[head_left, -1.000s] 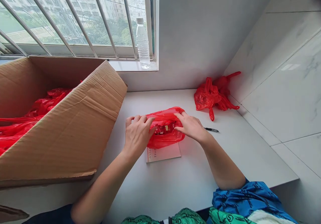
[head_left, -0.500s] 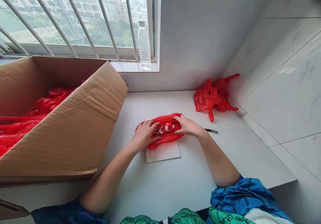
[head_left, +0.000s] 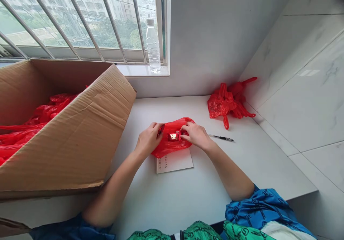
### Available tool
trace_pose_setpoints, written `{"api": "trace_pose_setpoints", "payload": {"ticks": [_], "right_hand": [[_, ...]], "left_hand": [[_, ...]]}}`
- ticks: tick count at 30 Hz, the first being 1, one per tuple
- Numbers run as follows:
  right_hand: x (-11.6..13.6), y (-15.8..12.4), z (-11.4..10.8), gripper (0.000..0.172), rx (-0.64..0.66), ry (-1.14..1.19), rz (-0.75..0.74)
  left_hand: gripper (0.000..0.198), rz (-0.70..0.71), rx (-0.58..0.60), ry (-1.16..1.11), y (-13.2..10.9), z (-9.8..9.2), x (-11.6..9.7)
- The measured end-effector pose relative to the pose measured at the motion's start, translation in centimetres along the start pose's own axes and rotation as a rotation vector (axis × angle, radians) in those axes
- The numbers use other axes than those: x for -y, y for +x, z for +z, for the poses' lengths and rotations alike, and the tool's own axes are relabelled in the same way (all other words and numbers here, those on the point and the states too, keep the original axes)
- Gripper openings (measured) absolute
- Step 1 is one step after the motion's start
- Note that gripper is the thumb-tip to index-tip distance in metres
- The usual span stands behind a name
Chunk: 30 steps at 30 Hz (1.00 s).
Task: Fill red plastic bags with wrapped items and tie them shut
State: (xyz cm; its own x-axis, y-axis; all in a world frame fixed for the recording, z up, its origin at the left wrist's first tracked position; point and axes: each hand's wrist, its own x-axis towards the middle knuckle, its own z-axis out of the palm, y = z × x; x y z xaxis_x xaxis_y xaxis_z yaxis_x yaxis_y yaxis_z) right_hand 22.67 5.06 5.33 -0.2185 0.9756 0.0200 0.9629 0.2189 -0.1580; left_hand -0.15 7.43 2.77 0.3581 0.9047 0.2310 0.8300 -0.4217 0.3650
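A red plastic bag (head_left: 172, 148) lies opened out on the white tabletop, partly over a notepad (head_left: 176, 163) with handwritten marks. A small shiny red packet (head_left: 173, 136) rests in the bag between my hands. At the bag's left side my left hand (head_left: 148, 139) is closed on a small dark red packet (head_left: 160, 129), held by thumb and fingers. Over the bag's right part my right hand (head_left: 197, 135) is closed, thumb and fingers pinching a small red packet (head_left: 184, 134) mostly hidden by them. A black-and-clear pen (head_left: 223, 138) lies just right of that hand.
A large cardboard box (head_left: 88, 139) holding several red bags (head_left: 53, 107) stands at the left. Tied red bags (head_left: 223, 102) sit at the back right by the tiled wall. A water bottle (head_left: 153, 48) stands on the sill of the barred window.
My left hand has drawn back left and closed on a small packet. My right hand's fingers have curled into a pinch. Fewer packets show in the bag, and more of the pen is visible.
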Motion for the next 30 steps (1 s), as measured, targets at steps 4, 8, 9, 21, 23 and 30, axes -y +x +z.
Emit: {"api": "trace_pose_setpoints", "payload": {"ticks": [4, 8, 9, 21, 23, 30], "right_hand": [[0.7, 0.2, 0.6, 0.016, -0.058, -0.022, -0.074], [1.0, 0.3, 1.1, 0.012, 0.065, 0.206, -0.233], [1.0, 0.3, 1.1, 0.014, 0.076, 0.233, -0.246], [0.3, 0.6, 1.5, 0.033, 0.028, 0.009, -0.063], [0.4, 0.7, 1.5, 0.035, -0.001, 0.048, -0.131], [-0.4, 0.7, 1.0, 0.026, 0.065, -0.016, -0.013]], "left_hand": [[0.029, 0.030, 0.059, 0.041, -0.1, 0.2, 0.2], [0.036, 0.230, 0.126, 0.006, -0.4, 1.0, 0.2], [0.041, 0.263, 0.140, 0.002, -0.4, 1.2, 0.2], [0.038, 0.252, 0.201, 0.014, -0.6, 1.2, -0.2], [0.036, 0.249, 0.191, 0.024, -0.6, 1.3, -0.3], [0.037, 0.224, 0.152, 0.045, -0.7, 1.6, -0.5]]}}
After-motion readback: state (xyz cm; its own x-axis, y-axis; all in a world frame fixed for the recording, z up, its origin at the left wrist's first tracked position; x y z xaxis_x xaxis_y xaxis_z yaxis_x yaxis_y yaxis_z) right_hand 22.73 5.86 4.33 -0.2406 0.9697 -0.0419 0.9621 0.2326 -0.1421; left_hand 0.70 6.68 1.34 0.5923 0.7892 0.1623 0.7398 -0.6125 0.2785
